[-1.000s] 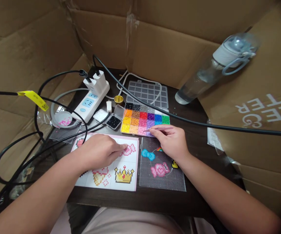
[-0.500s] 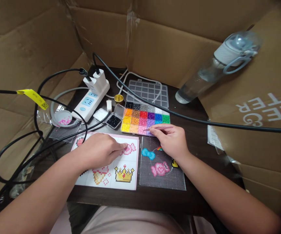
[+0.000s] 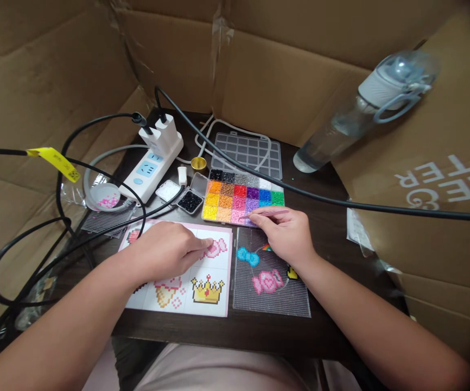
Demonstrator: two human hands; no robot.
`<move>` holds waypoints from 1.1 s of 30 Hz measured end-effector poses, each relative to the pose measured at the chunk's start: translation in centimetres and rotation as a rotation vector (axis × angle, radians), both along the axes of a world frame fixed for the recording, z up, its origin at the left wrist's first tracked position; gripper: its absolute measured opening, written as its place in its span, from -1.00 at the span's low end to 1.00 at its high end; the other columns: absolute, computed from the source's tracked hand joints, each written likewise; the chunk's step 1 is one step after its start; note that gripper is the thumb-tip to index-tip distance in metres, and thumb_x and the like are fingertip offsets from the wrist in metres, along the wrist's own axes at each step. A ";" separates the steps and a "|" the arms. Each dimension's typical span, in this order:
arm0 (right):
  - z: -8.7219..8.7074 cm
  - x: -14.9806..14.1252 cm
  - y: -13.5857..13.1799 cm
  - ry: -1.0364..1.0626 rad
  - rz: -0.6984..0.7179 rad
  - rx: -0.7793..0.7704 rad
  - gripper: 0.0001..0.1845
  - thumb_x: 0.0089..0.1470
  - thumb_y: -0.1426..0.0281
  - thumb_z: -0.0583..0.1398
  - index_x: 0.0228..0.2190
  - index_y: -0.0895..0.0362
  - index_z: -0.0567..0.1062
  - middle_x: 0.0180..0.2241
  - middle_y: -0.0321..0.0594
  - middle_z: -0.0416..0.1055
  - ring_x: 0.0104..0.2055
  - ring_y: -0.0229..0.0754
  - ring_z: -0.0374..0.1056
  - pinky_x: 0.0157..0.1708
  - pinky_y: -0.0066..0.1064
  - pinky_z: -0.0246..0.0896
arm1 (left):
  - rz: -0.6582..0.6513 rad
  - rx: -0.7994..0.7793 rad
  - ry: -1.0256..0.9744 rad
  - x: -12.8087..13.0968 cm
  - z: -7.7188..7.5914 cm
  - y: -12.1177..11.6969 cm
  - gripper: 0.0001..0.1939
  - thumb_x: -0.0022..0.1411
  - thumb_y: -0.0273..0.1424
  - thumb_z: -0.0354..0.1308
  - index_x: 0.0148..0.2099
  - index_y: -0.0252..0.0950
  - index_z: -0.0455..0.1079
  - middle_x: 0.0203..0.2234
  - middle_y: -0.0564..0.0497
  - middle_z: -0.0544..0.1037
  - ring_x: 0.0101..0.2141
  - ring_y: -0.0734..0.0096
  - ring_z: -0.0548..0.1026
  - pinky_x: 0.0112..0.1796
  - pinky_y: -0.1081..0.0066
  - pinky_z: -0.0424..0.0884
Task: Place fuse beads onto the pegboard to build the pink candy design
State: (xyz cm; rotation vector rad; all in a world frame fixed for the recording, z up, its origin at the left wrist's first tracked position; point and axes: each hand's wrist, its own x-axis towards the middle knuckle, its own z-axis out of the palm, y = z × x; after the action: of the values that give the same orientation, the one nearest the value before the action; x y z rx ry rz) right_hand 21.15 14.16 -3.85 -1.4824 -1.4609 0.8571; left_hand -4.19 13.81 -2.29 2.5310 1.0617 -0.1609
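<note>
Upside-down white letters "EGE", "LER" on cardboard box (image 3: 442, 184), yellow cable tag (image 3: 55, 161) unreadable

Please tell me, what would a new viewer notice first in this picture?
First, the bead tray with its many bright colours, at the table's middle. The right hand holds tweezers with tips at the tray's near edge; the left hand points at a pink candy on the pattern sheet.

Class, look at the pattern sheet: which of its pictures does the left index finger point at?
The pink candy in the sheet's upper right square, at the left hand's fingertip; the crown sits below it.
</note>
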 end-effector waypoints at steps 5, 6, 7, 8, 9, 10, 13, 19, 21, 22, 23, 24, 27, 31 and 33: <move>0.1 0.0 0.0 -0.005 -0.046 0.021 -0.93 -0.03 0.39 0.36 -0.50 0.11 0.66 -0.43 -0.19 0.63 -0.36 -0.11 0.57 -0.33 -0.31 0.56 | -0.003 0.010 0.019 0.0 0.0 0.0 -0.64 0.44 -0.25 -0.07 -0.01 -0.08 0.57 -0.41 -0.01 0.65 -0.45 0.36 0.51 -0.46 0.33 0.03; 0.2 0.0 0.0 -0.006 -0.057 0.030 -0.94 -0.03 0.39 0.36 -0.50 0.11 0.66 -0.43 -0.19 0.63 -0.36 -0.11 0.58 -0.33 -0.31 0.56 | -0.003 0.010 0.020 0.0 -0.1 0.1 -0.63 0.44 -0.24 -0.07 -0.01 -0.08 0.57 -0.41 -0.02 0.65 -0.45 0.36 0.51 -0.46 0.33 0.03; 0.4 0.1 -0.1 -0.007 -0.067 0.044 -0.94 -0.03 0.39 0.36 -0.50 0.10 0.66 -0.43 -0.20 0.63 -0.36 -0.11 0.58 -0.32 -0.31 0.56 | -0.003 0.011 0.021 0.0 -0.1 0.1 -0.63 0.44 -0.24 -0.08 -0.01 -0.08 0.57 -0.41 -0.02 0.65 -0.45 0.36 0.51 -0.46 0.33 0.02; 0.7 0.1 -0.2 -0.009 -0.074 0.063 -0.94 -0.03 0.39 0.36 -0.50 0.09 0.66 -0.44 -0.21 0.63 -0.36 -0.11 0.58 -0.31 -0.31 0.56 | -0.005 0.012 0.020 0.0 -0.2 0.1 -0.63 0.44 -0.23 -0.08 -0.01 -0.08 0.57 -0.41 -0.02 0.65 -0.45 0.36 0.51 -0.46 0.33 0.02; 1.1 0.2 -0.3 -0.012 -0.084 0.087 -0.94 -0.02 0.39 0.36 -0.50 0.09 0.66 -0.44 -0.23 0.63 -0.36 -0.11 0.58 -0.30 -0.31 0.56 | -0.007 0.013 0.018 -0.1 -0.2 0.1 -0.62 0.45 -0.23 -0.09 0.00 -0.07 0.57 -0.41 -0.02 0.66 -0.45 0.36 0.51 -0.46 0.33 0.01; 1.6 0.4 -0.5 -0.016 -0.094 0.110 -0.93 -0.02 0.39 0.36 -0.50 0.08 0.66 -0.44 -0.23 0.63 -0.36 -0.12 0.58 -0.30 -0.32 0.56 | -0.008 0.014 0.015 -0.1 -0.2 0.1 -0.62 0.45 -0.23 -0.09 0.00 -0.07 0.57 -0.41 -0.02 0.66 -0.45 0.36 0.50 -0.46 0.33 0.01; 3.2 1.1 -1.6 -0.050 -0.129 0.166 -0.93 0.01 0.39 0.35 -0.48 0.05 0.67 -0.43 -0.25 0.63 -0.36 -0.12 0.57 -0.31 -0.33 0.55 | -0.003 0.012 0.010 -0.2 -0.2 0.1 -0.62 0.44 -0.23 -0.08 0.00 -0.06 0.57 -0.42 -0.03 0.65 -0.45 0.35 0.50 -0.47 0.33 0.00; 3.7 4.0 -6.4 -0.093 -0.118 0.274 -0.86 0.06 0.47 0.34 -0.46 -0.02 0.66 -0.40 -0.30 0.62 -0.37 -0.16 0.56 -0.27 -0.32 0.54 | 0.029 -0.016 0.036 0.0 -0.1 0.0 -0.63 0.43 -0.22 -0.07 0.03 -0.05 0.56 -0.39 -0.04 0.66 -0.45 0.33 0.48 -0.46 0.34 -0.01; 2.6 5.1 -8.4 -0.119 -0.129 0.254 -0.83 0.07 0.50 0.33 -0.44 -0.03 0.66 -0.40 -0.32 0.63 -0.37 -0.20 0.55 -0.27 -0.37 0.54 | 0.029 -0.008 0.035 0.1 -0.1 0.0 -0.63 0.43 -0.20 -0.07 0.02 -0.03 0.56 -0.40 -0.03 0.65 -0.45 0.35 0.47 -0.46 0.34 -0.01; 2.0 5.5 -9.3 -0.131 -0.121 0.233 -0.81 0.07 0.52 0.32 -0.43 -0.03 0.66 -0.39 -0.33 0.63 -0.37 -0.22 0.55 -0.27 -0.41 0.53 | 0.028 -0.002 0.035 0.1 -0.2 0.0 -0.62 0.43 -0.20 -0.07 0.02 -0.02 0.57 -0.40 -0.02 0.65 -0.45 0.35 0.47 -0.46 0.34 -0.01; 1.3 6.0 -10.1 -0.145 -0.107 0.211 -0.80 0.08 0.54 0.31 -0.42 -0.03 0.66 -0.39 -0.34 0.63 -0.37 -0.24 0.55 -0.27 -0.43 0.53 | 0.026 0.005 0.037 0.0 -0.2 0.0 -0.62 0.43 -0.19 -0.08 0.00 -0.02 0.58 -0.40 -0.02 0.65 -0.45 0.36 0.47 -0.46 0.34 -0.01; 0.7 6.3 -10.7 -0.154 -0.092 0.201 -0.79 0.07 0.55 0.31 -0.41 -0.03 0.66 -0.39 -0.35 0.63 -0.37 -0.25 0.55 -0.28 -0.46 0.52 | 0.026 0.011 0.043 0.0 -0.3 0.0 -0.61 0.43 -0.18 -0.09 -0.02 -0.03 0.59 -0.40 -0.02 0.65 -0.45 0.35 0.47 -0.46 0.34 -0.01; -0.7 6.9 -12.0 -0.148 -0.058 0.206 -0.77 0.05 0.59 0.31 -0.40 -0.01 0.66 -0.39 -0.35 0.63 -0.37 -0.27 0.55 -0.27 -0.49 0.51 | 0.026 0.020 0.060 0.0 -0.3 0.0 -0.60 0.43 -0.18 -0.09 -0.02 -0.02 0.59 -0.40 -0.02 0.65 -0.44 0.34 0.47 -0.45 0.34 0.00; -1.5 7.0 -12.2 -0.118 -0.045 0.209 -0.76 0.04 0.60 0.30 -0.40 0.00 0.66 -0.38 -0.34 0.63 -0.36 -0.27 0.56 -0.27 -0.49 0.51 | 0.026 0.028 0.064 0.1 -0.3 0.0 -0.63 0.41 -0.21 -0.06 0.07 0.03 0.53 -0.36 -0.01 0.66 -0.43 0.32 0.48 -0.45 0.35 0.01; -1.6 7.0 -12.1 -0.107 -0.052 0.195 -0.76 0.05 0.60 0.30 -0.40 0.00 0.66 -0.39 -0.33 0.63 -0.36 -0.27 0.56 -0.27 -0.48 0.51 | 0.028 0.026 0.068 0.1 -0.3 0.1 -0.63 0.40 -0.20 -0.06 0.07 0.04 0.54 -0.36 -0.01 0.66 -0.43 0.32 0.48 -0.46 0.35 0.02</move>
State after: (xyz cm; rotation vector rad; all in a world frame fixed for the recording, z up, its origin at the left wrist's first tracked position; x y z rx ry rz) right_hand 28.17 2.04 -5.47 -1.4306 -1.5314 0.5935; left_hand -4.11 13.88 -2.58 2.5490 1.1321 -0.2283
